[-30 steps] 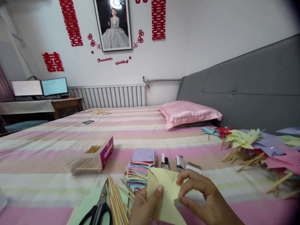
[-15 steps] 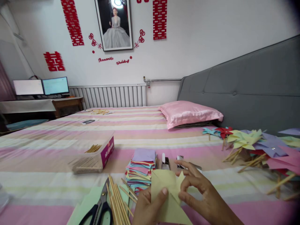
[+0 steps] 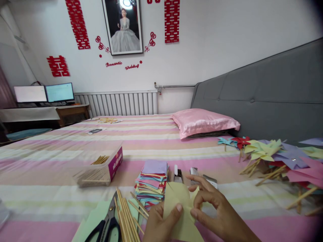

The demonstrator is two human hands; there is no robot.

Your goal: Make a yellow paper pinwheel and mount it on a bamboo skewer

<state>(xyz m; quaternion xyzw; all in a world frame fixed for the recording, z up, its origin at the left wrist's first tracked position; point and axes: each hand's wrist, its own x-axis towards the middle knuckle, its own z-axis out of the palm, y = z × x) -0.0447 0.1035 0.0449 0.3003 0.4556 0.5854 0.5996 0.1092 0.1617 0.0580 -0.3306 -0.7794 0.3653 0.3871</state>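
Observation:
A pale yellow sheet of paper (image 3: 183, 215) with slits cut in from its corners is between my hands, low in the view. My left hand (image 3: 161, 222) grips its left side, thumb lying on the front. At the right edge, my right hand (image 3: 214, 208) pinches a cut corner that stands up from the sheet; its other fingers are spread. Just behind the paper is a stack of coloured paper squares (image 3: 152, 179). Two small boxes, one a dark open box (image 3: 178, 175), stand beyond my hands.
Scissors (image 3: 108, 218) and wooden sticks (image 3: 126, 215) lie left on green paper (image 3: 88, 218). A clear tub (image 3: 101, 171) holds more sticks. Several finished paper pinwheels (image 3: 285, 158) are heaped right, by the grey headboard (image 3: 264, 90). A pink pillow (image 3: 205, 122) lies farther back.
The paper has turned slightly in my hands, and its raised corner has bent inward a little. My right hand has shifted slightly left; the things on the bed have stayed put.

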